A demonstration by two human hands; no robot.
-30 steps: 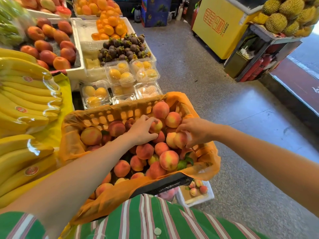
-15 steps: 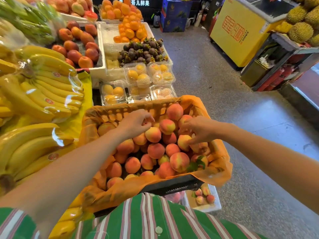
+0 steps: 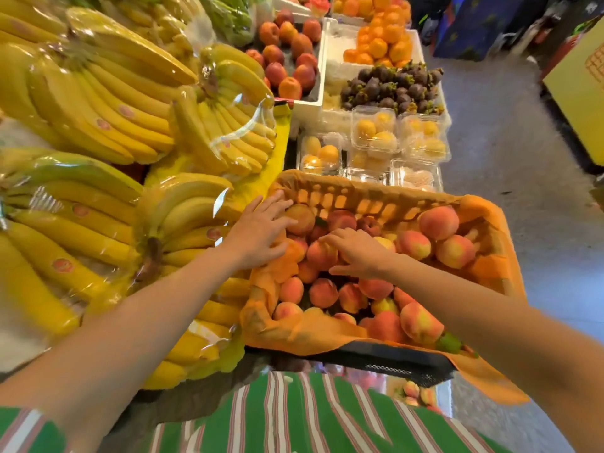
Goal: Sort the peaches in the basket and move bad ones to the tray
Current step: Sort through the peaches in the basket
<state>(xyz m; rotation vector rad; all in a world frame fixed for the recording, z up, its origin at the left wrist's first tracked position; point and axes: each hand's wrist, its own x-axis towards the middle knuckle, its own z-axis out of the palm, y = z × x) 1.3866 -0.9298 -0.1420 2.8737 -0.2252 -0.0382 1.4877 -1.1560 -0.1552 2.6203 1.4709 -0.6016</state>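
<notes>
A black crate lined with orange paper, the basket [image 3: 483, 210], holds several pink-yellow peaches. My left hand [image 3: 261, 233] lies at its far left corner, fingers spread and straight, touching a peach [image 3: 300, 219] by the liner. My right hand [image 3: 356, 253] rests palm down on the pile in the middle, fingertips on another peach [image 3: 322, 255]; neither hand grips fruit. Below the basket's near edge, the tray [image 3: 439, 392] with a few peaches shows only partly.
Wrapped banana bunches [image 3: 108, 103] crowd the left side, right up to the basket. Behind it stand clear boxes of yellow fruit [image 3: 374, 135], mangosteens [image 3: 392, 86], oranges [image 3: 379, 44] and more peaches [image 3: 287, 60]. Grey floor [image 3: 523, 191] lies to the right.
The view has swung left toward the bananas. Both hands have shifted to the basket's left half; my right hand has left the peaches on the right side and now lies flat.
</notes>
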